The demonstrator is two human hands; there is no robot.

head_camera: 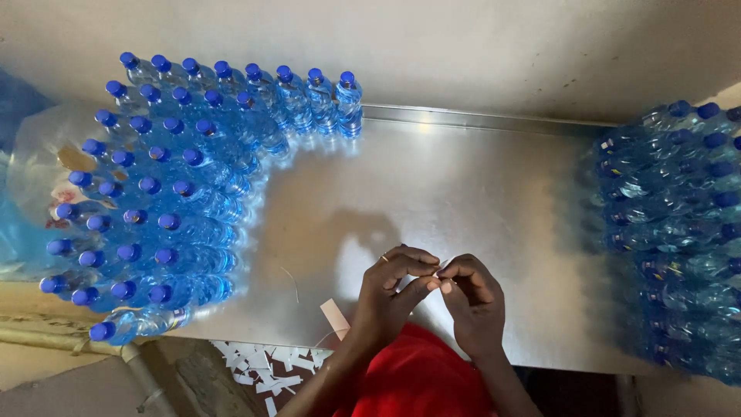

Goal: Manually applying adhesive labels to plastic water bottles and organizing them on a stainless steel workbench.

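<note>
— Steel table [463,193], bare in the middle, with blue-capped bottles [170,193] massed upright on the left and a second lot [679,232] packed on the right. What are the hands doing?

— Both are at the near edge, touching each other. The left hand [390,297] and right hand [472,301] are pinched together on a small pale strip [440,270], fingertips nearly closed on it. It is too small to tell whether it is a label or a seal.

— Any more of them about?

— One pale slip [334,315] lies on the table just left of the left wrist, and white scraps [262,371] litter the floor below the near edge.

— So which step is this?

— I judge it to be peeling or separating the strip, with no bottle in hand yet. Next would call for a steady pinch to free it cleanly, then a reach to one of the bottle groups, both well apart from the hands.
</note>
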